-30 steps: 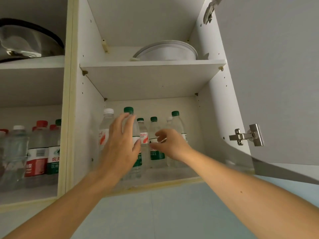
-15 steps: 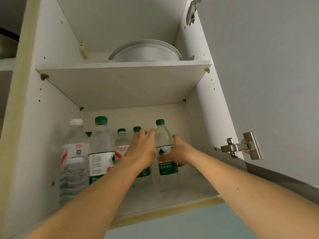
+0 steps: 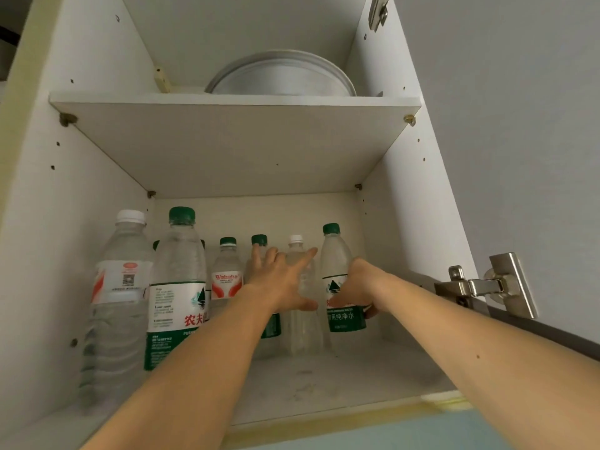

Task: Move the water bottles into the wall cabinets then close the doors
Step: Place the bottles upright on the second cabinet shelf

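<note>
Several water bottles stand on the lower shelf [image 3: 324, 381] of the open wall cabinet. My right hand [image 3: 355, 292] grips a green-capped bottle with a green label [image 3: 337, 254] at the right end of the back row. My left hand [image 3: 282, 280] reaches in with fingers spread, touching a clear white-capped bottle [image 3: 300, 332] beside it. A large green-capped bottle [image 3: 178, 280] and a large white-capped bottle [image 3: 120, 287] stand at the front left. A small red-labelled bottle [image 3: 226, 274] is behind them.
The cabinet door [image 3: 519, 125] hangs open on the right, with its metal hinge [image 3: 483, 285] near my right forearm. A white round dish [image 3: 282, 76] lies on the upper shelf [image 3: 233, 141]. The shelf floor in front of the back row is bare.
The view has moved closer and rightward into the right cabinet. Both hands reached deeper to the back-right bottles; my right hand now wraps the green-labelled bottle and my left fingers have spread.
</note>
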Demonstrator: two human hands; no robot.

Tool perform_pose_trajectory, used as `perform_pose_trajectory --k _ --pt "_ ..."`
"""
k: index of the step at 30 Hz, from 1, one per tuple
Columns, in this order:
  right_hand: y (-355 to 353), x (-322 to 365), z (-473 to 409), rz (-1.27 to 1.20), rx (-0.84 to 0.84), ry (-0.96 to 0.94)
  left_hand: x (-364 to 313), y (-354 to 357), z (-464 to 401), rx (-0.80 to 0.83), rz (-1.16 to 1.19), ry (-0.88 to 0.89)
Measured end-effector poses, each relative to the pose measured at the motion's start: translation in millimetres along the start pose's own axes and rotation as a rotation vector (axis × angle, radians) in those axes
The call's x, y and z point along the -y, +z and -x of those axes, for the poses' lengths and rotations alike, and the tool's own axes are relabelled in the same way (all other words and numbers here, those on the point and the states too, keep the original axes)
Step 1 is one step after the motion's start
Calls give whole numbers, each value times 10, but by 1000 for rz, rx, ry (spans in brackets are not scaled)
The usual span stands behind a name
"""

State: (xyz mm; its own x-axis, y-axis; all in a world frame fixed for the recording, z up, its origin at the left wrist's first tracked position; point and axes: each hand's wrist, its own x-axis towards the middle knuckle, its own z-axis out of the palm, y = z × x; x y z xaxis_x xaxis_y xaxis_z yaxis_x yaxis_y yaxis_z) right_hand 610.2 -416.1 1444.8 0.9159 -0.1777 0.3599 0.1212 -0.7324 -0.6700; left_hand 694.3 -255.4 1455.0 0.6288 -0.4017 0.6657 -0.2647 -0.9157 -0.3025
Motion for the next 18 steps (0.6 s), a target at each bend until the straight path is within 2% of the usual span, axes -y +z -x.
perform_pose_trajectory --k 6,18 --pt "32 -8 -150 -30 46 11 77 35 25 -106 93 8" --pt "220 -23 -386 -48 33 -63 105 61 45 -54 -15 -16"
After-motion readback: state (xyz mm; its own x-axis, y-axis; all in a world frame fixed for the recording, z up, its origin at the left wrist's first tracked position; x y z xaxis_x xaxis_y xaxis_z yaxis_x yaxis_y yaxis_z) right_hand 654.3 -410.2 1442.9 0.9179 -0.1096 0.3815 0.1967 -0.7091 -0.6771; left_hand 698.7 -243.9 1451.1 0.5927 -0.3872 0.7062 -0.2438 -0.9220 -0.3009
